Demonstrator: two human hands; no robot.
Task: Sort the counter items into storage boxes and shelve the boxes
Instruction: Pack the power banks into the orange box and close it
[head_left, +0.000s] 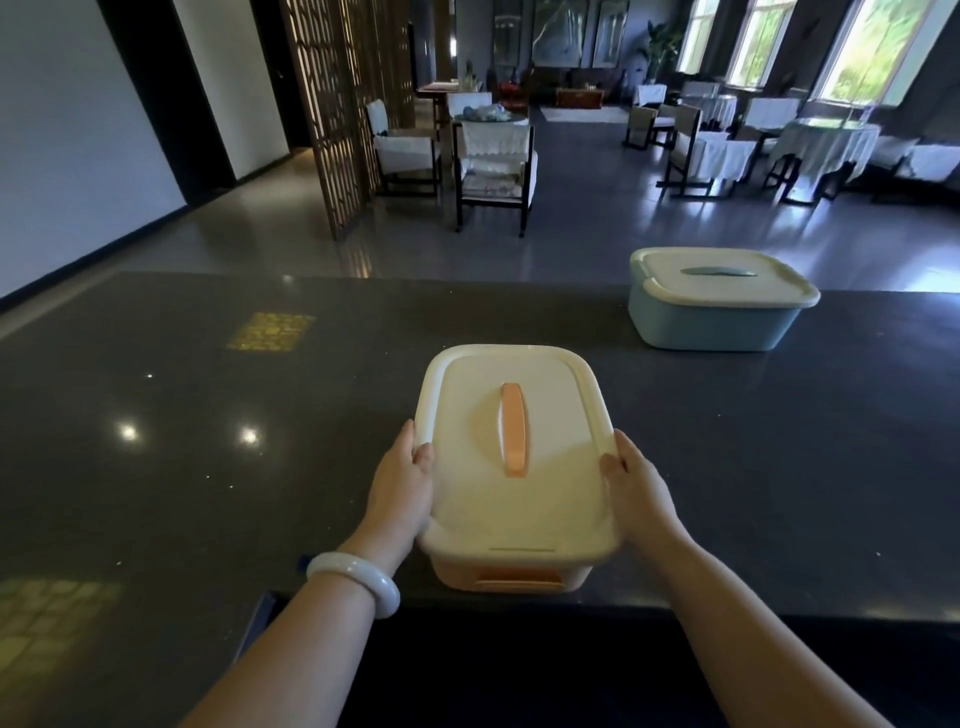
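An orange storage box (514, 574) with a cream lid (550, 499) and an orange handle sits near the front edge of the dark counter (208, 441). My left hand (402, 480) grips the lid's left edge, thumb on top. On the lid's right edge my right hand (636, 480) grips the same way. A blue storage box (711, 325) with a white lid and blue handle stands closed at the counter's far right. What is inside the boxes is hidden.
Beyond the counter lies a grey floor with chairs (493, 166) and cloth-covered tables (826, 137). A wooden lattice screen (337, 104) stands at the left. I wear a white bangle (353, 579) on my left wrist.
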